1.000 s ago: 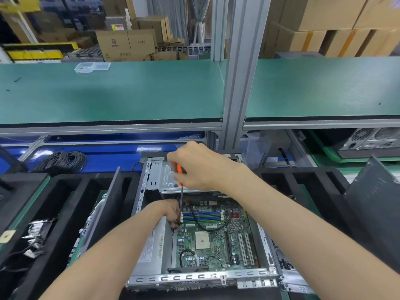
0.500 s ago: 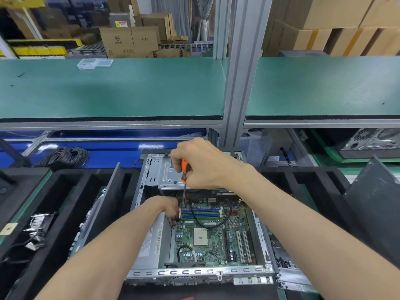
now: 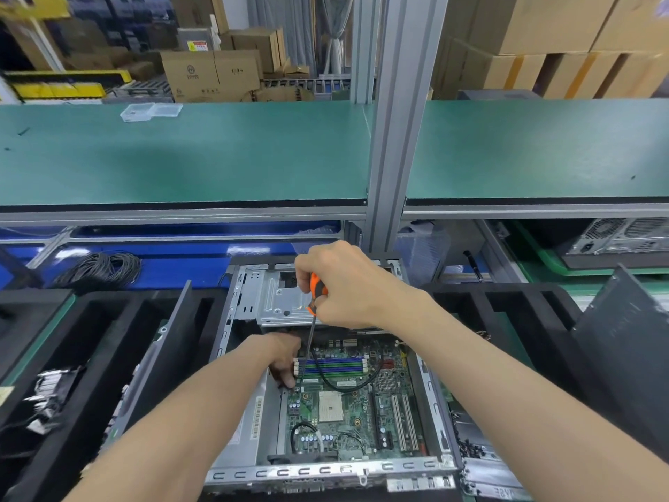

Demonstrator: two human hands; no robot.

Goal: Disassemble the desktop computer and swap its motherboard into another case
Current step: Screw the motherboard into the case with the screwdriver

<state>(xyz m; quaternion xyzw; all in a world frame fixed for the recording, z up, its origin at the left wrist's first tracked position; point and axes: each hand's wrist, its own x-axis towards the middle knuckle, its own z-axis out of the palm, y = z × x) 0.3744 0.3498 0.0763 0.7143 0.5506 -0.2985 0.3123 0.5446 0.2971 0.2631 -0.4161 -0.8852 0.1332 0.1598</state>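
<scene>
The green motherboard (image 3: pixel 347 403) lies flat inside the open grey metal computer case (image 3: pixel 325 472), which sits low in the middle of the workstation, bedded in black foam (image 3: pixel 90 356). Blue and green memory slots (image 3: pixel 333 367) run across the board's upper part, a black cable (image 3: pixel 347 387) loops beneath them, and a pale square processor socket (image 3: pixel 330 406) sits near the centre. The right hand (image 3: pixel 344 288) is curled tight round the orange-and-black handle of a screwdriver (image 3: pixel 315 302), held nearly upright, its thin metal shaft running down to the left end of the memory slots; the tip itself is too small to make out. The left hand (image 3: pixel 284 360) is down at the board's upper left corner, fingers bent at the edge next to the shaft, but whether they pinch anything I cannot tell. Left of the case a dark grey panel (image 3: pixel 163 356) leans on edge in the foam. Further left, a coil of black wire (image 3: pixel 101 268) rests on a blue surface (image 3: pixel 181 266). Above it all runs a green shelf (image 3: pixel 181 157), split by a silver aluminium post (image 3: pixel 394 139), with a small clear plastic box (image 3: pixel 150 111) at its far edge.
</scene>
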